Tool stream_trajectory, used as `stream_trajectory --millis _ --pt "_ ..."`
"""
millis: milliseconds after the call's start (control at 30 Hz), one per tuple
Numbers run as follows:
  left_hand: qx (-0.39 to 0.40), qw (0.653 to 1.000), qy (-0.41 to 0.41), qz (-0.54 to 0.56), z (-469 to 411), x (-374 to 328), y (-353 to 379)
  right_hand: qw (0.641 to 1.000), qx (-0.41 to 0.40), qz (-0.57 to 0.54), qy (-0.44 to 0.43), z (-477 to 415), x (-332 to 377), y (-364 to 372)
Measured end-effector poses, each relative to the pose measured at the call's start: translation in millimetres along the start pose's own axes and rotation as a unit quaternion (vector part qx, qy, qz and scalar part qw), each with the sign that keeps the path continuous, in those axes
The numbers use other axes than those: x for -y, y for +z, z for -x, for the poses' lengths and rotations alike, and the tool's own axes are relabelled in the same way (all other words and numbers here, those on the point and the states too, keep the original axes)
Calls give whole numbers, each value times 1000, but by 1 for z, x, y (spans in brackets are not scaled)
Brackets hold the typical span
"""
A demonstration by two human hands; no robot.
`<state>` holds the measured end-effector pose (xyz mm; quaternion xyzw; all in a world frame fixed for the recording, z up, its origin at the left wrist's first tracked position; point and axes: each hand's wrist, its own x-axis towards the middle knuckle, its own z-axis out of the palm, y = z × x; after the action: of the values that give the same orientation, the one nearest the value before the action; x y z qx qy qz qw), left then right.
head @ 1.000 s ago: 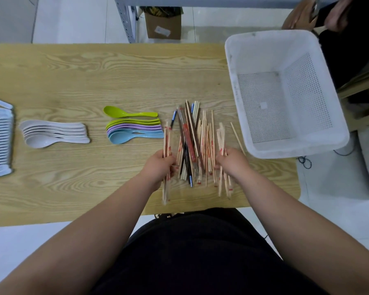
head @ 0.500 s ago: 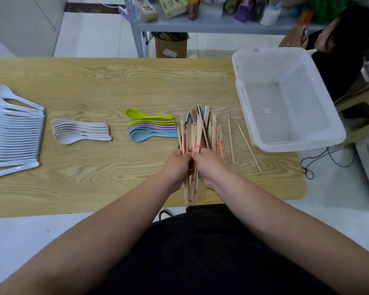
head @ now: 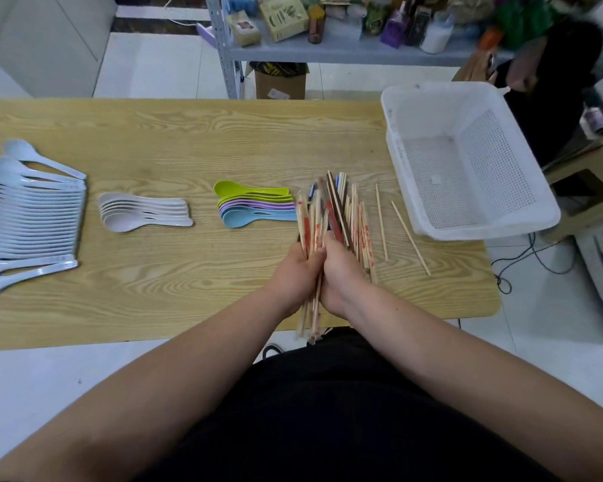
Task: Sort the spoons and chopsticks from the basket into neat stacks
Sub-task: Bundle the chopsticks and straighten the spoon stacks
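My left hand and my right hand press together around a bundle of chopsticks, which fans out above them and sticks out below past the table's front edge. Two loose bare chopsticks lie on the table to the right of the bundle. Left of it lies a stack of green, purple and blue spoons. A stack of pale grey spoons sits further left. A long row of white spoons runs along the far left. The white basket at the right edge holds nothing.
The wooden table ends just in front of my hands. Behind it stand a metal shelf with packages and a cardboard box on the floor. Another person sits beyond the basket. Cables lie on the floor at right.
My hands came together from either side of the spread chopsticks and gathered most into one bundle. Two chopsticks stayed on the table at right. The camera tilted up.
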<state>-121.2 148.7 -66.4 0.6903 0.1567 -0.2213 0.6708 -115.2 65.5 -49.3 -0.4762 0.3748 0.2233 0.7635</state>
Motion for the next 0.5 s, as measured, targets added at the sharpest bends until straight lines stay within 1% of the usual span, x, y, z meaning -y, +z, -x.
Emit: stream_trajectory --millis 67,100,233,367,500 --pt "7 999 17 -35 -2 -1 -2 1000 15 3 13 5 3 -4" --pt "5 999 10 -33 -4 -1 -3 1000 16 16 7 6 5 -6" --pt "-27 997 -49 55 -14 -2 -8 993 37 101 -51 10 9 -20" --pt "0 997 -57 58 -24 -1 -1 990 57 125 -42 8 10 -23" --pt "41 998 -40 40 -37 -2 3 987 77 136 -33 -3 20 -32"
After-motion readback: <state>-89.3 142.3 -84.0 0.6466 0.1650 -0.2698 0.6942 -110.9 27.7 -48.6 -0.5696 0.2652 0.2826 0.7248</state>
